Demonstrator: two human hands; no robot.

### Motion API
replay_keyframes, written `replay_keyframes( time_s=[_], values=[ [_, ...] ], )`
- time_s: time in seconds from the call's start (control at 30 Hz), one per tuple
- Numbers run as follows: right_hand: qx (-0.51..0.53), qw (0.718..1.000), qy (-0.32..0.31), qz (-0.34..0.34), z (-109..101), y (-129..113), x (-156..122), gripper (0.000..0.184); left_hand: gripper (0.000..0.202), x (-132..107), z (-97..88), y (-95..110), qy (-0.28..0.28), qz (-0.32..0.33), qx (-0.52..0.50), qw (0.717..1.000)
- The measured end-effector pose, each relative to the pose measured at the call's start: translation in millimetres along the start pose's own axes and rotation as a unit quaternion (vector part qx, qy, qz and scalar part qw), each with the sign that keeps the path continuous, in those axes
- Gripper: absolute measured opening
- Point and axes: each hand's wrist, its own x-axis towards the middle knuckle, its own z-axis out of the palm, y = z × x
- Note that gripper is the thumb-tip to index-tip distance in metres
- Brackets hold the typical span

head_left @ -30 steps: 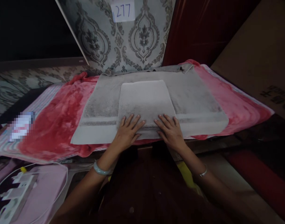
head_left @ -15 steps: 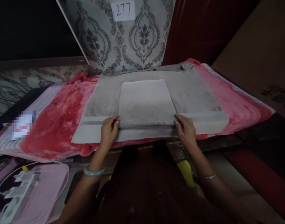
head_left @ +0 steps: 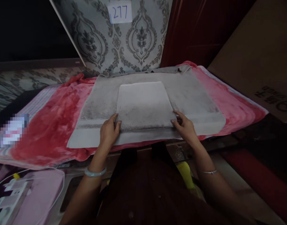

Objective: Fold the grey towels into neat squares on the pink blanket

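A folded pale grey towel lies in the middle of a larger spread grey towel. My left hand pinches the folded towel's near left corner, fingers curled round its edge. My right hand grips the near right corner in the same way. Both hands rest on the larger towel near the front edge of the surface.
A red-pink plush blanket covers the surface under the towels. A patterned panel with a paper reading 277 leans at the back. A brown cardboard box stands at the right. A white power strip on pink fabric lies lower left.
My hands went from lying flat on the folded towel's near edge to gripping its two near corners. The view has shifted slightly to the right.
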Motion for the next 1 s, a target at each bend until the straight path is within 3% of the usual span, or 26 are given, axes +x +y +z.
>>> replay_keyframes(
  time_s=[0.2, 0.33, 0.47, 0.57, 0.63, 0.77, 1.0],
  values=[
    [-0.055, 0.998, 0.01, -0.009, 5, -8, -8, 0.045, 0.047, -5, 3.1, 1, -0.032, 0.007, 0.053, 0.998],
    [-0.104, 0.993, 0.036, -0.041, 0, -21, -6, 0.042, 0.042, 1, -7.6, 5, 0.015, 0.034, 0.033, 0.999],
    [-0.123, 0.986, 0.041, -0.107, 10, -48, -1, 0.048, 0.047, 9, -8.0, 36, 0.028, 0.093, 0.025, 0.995],
    [-0.156, 0.977, -0.018, -0.143, 27, -66, -2, 0.051, 0.053, 9, 6.4, 59, -0.016, 0.165, 0.032, 0.986],
    [-0.181, 0.97, -0.052, -0.155, 36, -70, -5, 0.05, 0.054, 6, 17.7, 66, -0.051, 0.181, 0.044, 0.981],
    [-0.197, 0.965, -0.065, -0.16, 42, -67, -11, 0.05, 0.055, -1, 29.8, 64, -0.071, 0.172, 0.055, 0.981],
    [-0.188, 0.965, -0.067, -0.17, 39, -65, -13, 0.055, 0.054, -6, 30.7, 61, -0.024, 0.175, 0.072, 0.982]
  ],
)
